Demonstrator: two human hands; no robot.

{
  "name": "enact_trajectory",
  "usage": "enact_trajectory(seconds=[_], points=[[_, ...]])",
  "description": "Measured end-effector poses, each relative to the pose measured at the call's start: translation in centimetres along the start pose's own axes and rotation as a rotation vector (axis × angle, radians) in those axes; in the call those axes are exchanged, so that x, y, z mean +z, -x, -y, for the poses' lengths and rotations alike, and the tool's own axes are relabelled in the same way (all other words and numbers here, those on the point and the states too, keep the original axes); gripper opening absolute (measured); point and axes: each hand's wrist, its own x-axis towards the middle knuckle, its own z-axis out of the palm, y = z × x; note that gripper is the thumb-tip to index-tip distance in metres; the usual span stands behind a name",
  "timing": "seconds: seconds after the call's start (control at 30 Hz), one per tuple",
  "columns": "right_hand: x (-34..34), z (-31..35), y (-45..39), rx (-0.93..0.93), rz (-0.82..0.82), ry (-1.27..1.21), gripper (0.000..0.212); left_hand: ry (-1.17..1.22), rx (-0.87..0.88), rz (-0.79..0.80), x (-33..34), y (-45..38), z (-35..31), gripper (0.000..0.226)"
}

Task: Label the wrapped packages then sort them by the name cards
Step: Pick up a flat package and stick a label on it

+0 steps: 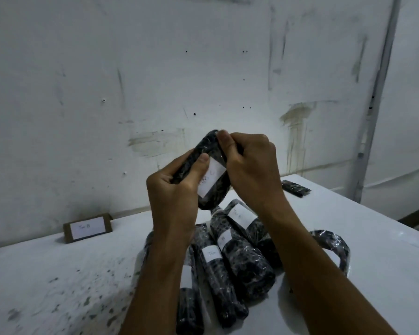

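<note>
Head view. Both hands hold one wrapped package [209,165] — dark, sheathed in clear film — raised above the white table [58,274] and in front of the scuffed wall [155,68]. The left hand [172,189] curls round the package's lower left side, its thumb pressed on the white label [212,180] stuck to the front; the writing on it is too faint to read. The right hand [249,165] grips the package's upper right edge, fingers bent over the top.

Directly below the held package lies a pile of labelled packages [237,257], overlapping on the table, several showing white labels. Right of the pile, well apart and near the table's far edge, lies a single small package [296,188]. Left of the pile, against the wall, stands a brown name card [87,228] with a white slip — it appears to read "Tim B".
</note>
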Motion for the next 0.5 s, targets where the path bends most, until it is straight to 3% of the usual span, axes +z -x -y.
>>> enact_trajectory(seconds=[0.13,0.23,0.37,0.43,0.5], points=[[-0.9,0.0,-0.1,0.036,0.241,-0.067,0.029,-0.034,0.01,0.008,0.1,-0.1,0.0,0.015],[-0.9,0.1,0.1,0.009,0.189,-0.045,0.024,-0.095,-0.001,-0.01,0.0,-0.3,0.1,0.029],[-0.5,-0.4,-0.1,0.042,0.082,0.03,0.042,-0.175,-0.003,0.008,-0.2,-0.3,0.0,0.038],[-1.0,-0.7,-0.4,0.047,0.139,0.05,0.049,-0.201,-0.005,0.008,-0.2,-0.4,0.0,0.042],[-1.5,-1.0,-0.7,0.034,0.305,0.046,0.036,-0.201,-0.013,-0.004,-0.3,-0.5,0.0,0.043]])
